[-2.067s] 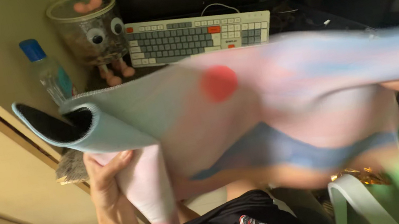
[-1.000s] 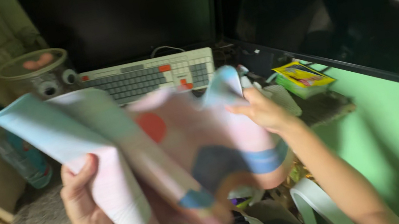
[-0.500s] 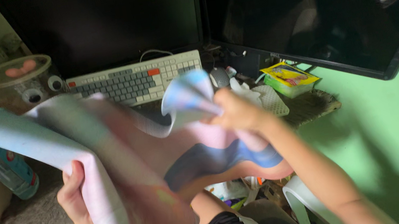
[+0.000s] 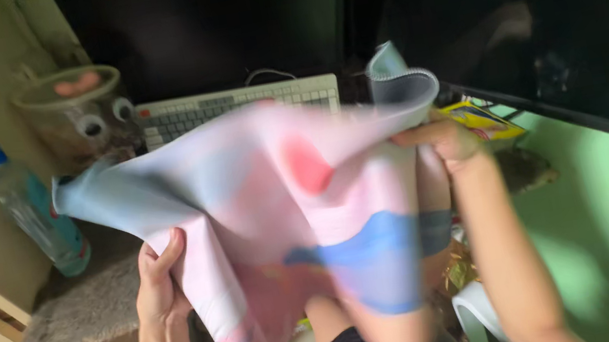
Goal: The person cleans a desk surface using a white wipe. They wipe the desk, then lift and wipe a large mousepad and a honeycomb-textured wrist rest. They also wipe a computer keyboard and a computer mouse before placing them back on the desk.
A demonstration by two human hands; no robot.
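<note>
Your left hand (image 4: 161,284) at lower left and right hand (image 4: 444,143) at right of centre each pinch an edge of the pastel desk mat (image 4: 284,199) spread across mid-frame; it looks light, floppy and rubbery, so grip it near the corners.

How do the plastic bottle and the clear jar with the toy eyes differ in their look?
The plastic bottle is slim and tall with a blue cap, while the clear jar is wide and squat with a flat clear lid. The jar carries two toy eyes on its side; the bottle carries a blue label instead. The bottle stands nearer the desk's front edge, the jar farther back beside the keyboard. Both are see-through and upright.
</note>
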